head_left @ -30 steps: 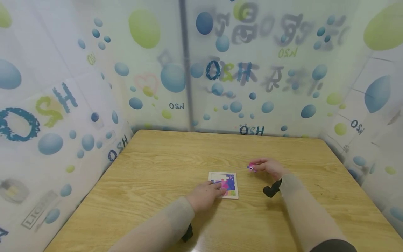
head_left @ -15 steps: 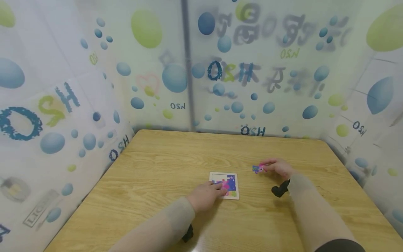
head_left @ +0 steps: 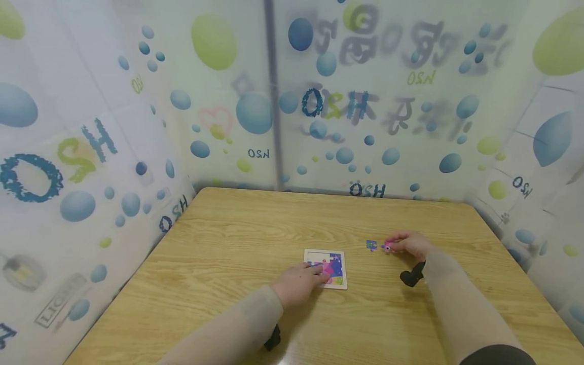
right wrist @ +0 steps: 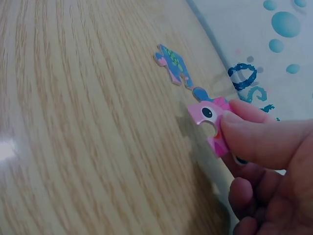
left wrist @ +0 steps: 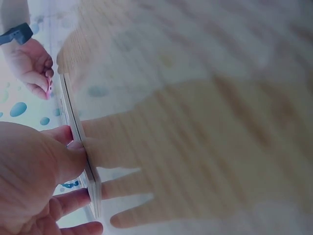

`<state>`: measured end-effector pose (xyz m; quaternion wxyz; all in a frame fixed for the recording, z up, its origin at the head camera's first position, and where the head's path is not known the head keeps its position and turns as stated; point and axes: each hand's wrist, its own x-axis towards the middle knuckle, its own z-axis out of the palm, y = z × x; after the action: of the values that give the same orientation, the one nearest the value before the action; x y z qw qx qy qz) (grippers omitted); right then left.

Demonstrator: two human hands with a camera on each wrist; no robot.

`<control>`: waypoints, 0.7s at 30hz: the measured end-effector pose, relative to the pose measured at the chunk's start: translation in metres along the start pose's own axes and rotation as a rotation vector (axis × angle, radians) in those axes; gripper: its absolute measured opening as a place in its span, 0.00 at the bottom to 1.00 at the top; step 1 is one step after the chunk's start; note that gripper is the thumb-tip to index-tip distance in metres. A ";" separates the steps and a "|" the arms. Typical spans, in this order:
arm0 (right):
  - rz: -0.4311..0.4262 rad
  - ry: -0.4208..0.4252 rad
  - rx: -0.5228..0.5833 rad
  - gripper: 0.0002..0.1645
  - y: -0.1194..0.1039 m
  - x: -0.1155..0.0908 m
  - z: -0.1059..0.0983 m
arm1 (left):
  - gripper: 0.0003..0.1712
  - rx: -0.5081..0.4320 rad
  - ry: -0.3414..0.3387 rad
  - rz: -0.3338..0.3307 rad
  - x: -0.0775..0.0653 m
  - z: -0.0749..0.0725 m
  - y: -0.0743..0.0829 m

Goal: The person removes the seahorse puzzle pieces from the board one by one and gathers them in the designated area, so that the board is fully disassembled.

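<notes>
Here, spotted walls (head_left: 219,152), wooden table (head_left: 255,220) — left hand (head_left: 298,283) relaxed on puzzle (head_left: 336,265), right hand (head_left: 412,245) pinching piece (right wrist: 206,113).

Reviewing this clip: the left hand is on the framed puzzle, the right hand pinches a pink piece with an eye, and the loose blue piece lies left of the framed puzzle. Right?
Not quite: the loose blue piece lies right of the framed puzzle, between it and the right hand, as the head view shows. The rest stands.
</notes>
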<state>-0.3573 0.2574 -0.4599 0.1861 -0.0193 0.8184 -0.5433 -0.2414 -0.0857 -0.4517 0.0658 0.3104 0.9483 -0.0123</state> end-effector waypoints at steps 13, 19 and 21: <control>-0.019 0.028 -0.144 0.19 0.003 -0.003 -0.005 | 0.29 -0.004 -0.011 -0.013 0.000 0.000 0.000; -0.031 0.093 -0.270 0.19 0.007 -0.002 -0.002 | 0.30 -0.015 -0.016 -0.011 0.000 0.000 0.000; -0.032 0.114 -0.293 0.18 0.008 -0.001 -0.001 | 0.30 -0.018 -0.015 -0.009 0.000 0.001 0.000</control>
<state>-0.3552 0.2620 -0.4665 0.1258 -0.0287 0.8978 -0.4211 -0.2413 -0.0859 -0.4524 0.0759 0.3052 0.9492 -0.0064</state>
